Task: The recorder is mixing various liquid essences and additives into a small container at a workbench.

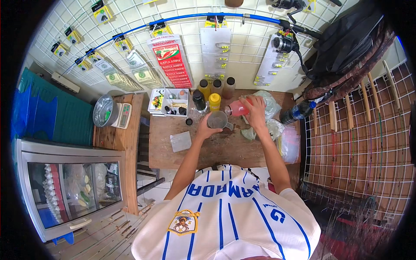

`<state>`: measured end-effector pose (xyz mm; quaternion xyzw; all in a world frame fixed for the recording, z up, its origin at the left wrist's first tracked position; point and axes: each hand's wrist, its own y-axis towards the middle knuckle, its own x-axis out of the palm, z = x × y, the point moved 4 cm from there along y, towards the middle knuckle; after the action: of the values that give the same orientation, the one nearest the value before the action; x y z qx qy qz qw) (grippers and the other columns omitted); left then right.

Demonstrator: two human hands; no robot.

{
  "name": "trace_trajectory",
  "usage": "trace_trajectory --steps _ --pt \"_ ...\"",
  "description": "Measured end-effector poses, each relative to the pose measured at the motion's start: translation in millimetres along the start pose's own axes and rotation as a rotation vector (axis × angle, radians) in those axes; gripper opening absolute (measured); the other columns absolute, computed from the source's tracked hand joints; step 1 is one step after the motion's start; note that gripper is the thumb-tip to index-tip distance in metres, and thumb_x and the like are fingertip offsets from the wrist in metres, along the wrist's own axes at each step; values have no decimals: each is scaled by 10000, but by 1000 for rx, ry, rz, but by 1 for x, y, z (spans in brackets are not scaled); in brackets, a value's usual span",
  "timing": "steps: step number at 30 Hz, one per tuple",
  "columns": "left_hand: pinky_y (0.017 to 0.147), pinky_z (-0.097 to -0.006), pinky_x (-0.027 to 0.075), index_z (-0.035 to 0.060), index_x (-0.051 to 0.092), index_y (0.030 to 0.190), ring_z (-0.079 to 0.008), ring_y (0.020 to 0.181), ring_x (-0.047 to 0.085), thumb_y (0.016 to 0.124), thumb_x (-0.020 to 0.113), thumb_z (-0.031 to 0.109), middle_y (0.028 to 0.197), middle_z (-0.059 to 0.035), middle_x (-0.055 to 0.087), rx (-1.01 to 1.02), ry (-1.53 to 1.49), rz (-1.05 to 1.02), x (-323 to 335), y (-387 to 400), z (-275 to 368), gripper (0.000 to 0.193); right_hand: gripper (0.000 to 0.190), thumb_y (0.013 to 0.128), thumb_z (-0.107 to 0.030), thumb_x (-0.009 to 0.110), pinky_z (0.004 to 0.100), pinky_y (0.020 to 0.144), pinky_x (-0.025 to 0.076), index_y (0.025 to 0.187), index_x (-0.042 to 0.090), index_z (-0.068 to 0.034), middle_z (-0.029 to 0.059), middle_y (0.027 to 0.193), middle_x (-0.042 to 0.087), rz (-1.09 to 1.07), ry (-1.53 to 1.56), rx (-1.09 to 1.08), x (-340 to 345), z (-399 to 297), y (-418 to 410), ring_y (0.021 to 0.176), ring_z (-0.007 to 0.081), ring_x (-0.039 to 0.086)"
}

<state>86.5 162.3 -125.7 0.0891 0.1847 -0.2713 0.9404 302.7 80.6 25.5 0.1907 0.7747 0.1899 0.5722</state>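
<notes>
My left hand (204, 128) is closed around a clear plastic measuring jug (217, 121) above the wooden table (208, 148). In my right hand (256, 112) lies a clear bottle of pink-red liquid (238, 107), tilted with its uncapped mouth towards the jug's rim. No stream of liquid can be made out between them. Just behind the jug stand a yellow bottle (214, 101) and a dark bottle (199, 99). Several black-capped bottles, one holding yellow liquid (204, 88), stand near the wall. A black cap (188, 122) lies left of the jug, near a flat clear packet (181, 141).
A white divided box (169, 102) sits at the table's back left. Plastic bags (274, 128), a stack of clear pouches (289, 144) and a blue-capped dark bottle (297, 111) are on the right. A digital scale (123, 115) with a metal bowl (104, 111) stands left, above a glass-doored cabinet (74, 188).
</notes>
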Motion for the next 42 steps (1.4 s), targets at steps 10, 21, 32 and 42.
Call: trace_trajectory --steps 10,21,32,42 --pt "984 -374 409 -6 455 1311 -277 1157 529 493 910 264 1236 -168 552 -21 -125 4 3 0 -5 974 609 582 -3 688 482 1021 340 1162 620 -175 111 1135 567 32 -23 -23 -6 -2 8 1126 323 490" --pt "998 -387 396 2 440 1326 -296 1182 506 491 915 301 1262 -177 534 -79 -50 0 -3 -3 9 1006 577 597 20 635 498 1040 316 1145 634 -163 122 1123 562 65 10 -45 -24 -9 20 1131 328 477" --pt "1006 -400 389 14 438 1342 -313 1206 491 475 915 359 1283 -201 521 -96 -20 7 -3 -4 7 1049 495 644 9 612 491 1026 328 1108 644 -161 128 1117 567 107 -2 -77 -36 -13 30 1124 327 486" --pt "1012 -406 384 30 429 1353 -322 1216 476 469 916 359 1306 -203 493 -72 -32 9 0 -2 -4 1061 510 635 18 619 502 1036 316 1109 636 -170 125 1144 563 127 -20 -93 -42 -14 34 1142 331 476"
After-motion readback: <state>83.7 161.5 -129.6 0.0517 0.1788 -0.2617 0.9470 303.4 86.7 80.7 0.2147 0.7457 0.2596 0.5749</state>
